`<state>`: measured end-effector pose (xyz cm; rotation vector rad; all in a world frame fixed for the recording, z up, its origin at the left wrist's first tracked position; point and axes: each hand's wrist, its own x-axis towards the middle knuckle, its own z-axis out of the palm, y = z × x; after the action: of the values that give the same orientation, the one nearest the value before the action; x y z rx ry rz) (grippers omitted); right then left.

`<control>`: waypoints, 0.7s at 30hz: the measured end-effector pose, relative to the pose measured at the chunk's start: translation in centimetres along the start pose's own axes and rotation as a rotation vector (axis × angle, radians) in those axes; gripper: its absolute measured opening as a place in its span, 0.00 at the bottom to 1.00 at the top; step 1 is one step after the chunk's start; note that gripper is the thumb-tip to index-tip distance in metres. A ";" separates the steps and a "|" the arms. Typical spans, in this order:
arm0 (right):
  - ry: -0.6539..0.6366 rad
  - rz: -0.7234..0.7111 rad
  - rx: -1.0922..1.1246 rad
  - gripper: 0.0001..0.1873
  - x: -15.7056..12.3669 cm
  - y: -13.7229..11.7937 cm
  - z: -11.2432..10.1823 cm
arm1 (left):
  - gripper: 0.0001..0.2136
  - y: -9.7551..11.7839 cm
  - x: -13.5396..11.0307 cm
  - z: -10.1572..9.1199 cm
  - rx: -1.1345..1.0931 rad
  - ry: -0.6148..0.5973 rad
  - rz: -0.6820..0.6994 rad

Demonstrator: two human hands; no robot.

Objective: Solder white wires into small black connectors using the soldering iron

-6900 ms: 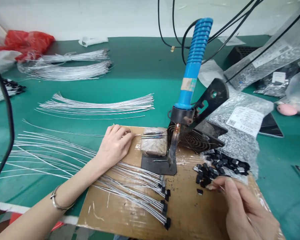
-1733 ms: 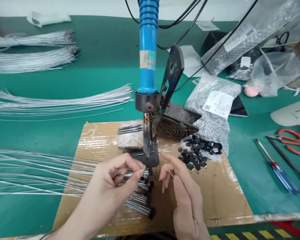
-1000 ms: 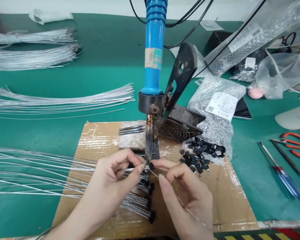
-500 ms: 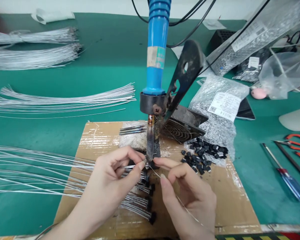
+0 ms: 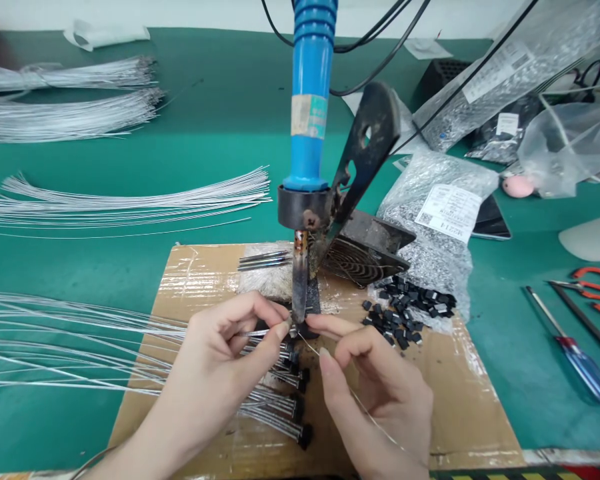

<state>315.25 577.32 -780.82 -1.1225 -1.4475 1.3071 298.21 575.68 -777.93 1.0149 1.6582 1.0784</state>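
Note:
A blue-handled soldering iron points downward in a black stand bracket, its tip between my fingertips. My left hand pinches a thin white wire just left of the tip; the wire's end is mostly hidden by the fingers. My right hand grips a thin strand of solder wire between thumb and fingers, its far end reaching the tip. The right index finger is close to the tip's right side. Below lie several white wires ending in black connectors, partly behind my left hand.
A cardboard sheet covers the work area. Loose black connectors lie beside a bubble-wrap bag. A small fan stands behind the iron. Bundles of white wires lie left; a screwdriver and red-handled pliers lie right.
The iron and its bracket have shifted very slightly left in view. Both hands keep nearly the same place and grip.

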 end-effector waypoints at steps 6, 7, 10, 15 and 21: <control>0.003 -0.006 -0.007 0.10 -0.1 0.0 0.1 | 0.05 -0.1 -0.1 0.0 0.004 0.005 0.005; 0.001 -0.007 -0.006 0.10 -0.1 0.0 0.1 | 0.05 -0.1 -0.1 0.0 0.005 0.003 0.001; -0.006 -0.002 0.000 0.10 0.0 0.0 0.1 | 0.05 -0.2 -0.3 -0.1 -0.007 -0.001 0.004; -0.003 -0.005 -0.017 0.10 0.0 0.0 0.0 | 0.05 -0.2 -0.4 -0.2 -0.015 0.000 0.019; -0.002 -0.030 -0.009 0.10 0.1 0.2 0.0 | 0.05 0.1 -0.1 0.1 0.027 0.026 0.047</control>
<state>315.21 577.38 -780.97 -1.1019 -1.4675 1.2825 298.30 575.67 -777.84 1.0661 1.6812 1.1069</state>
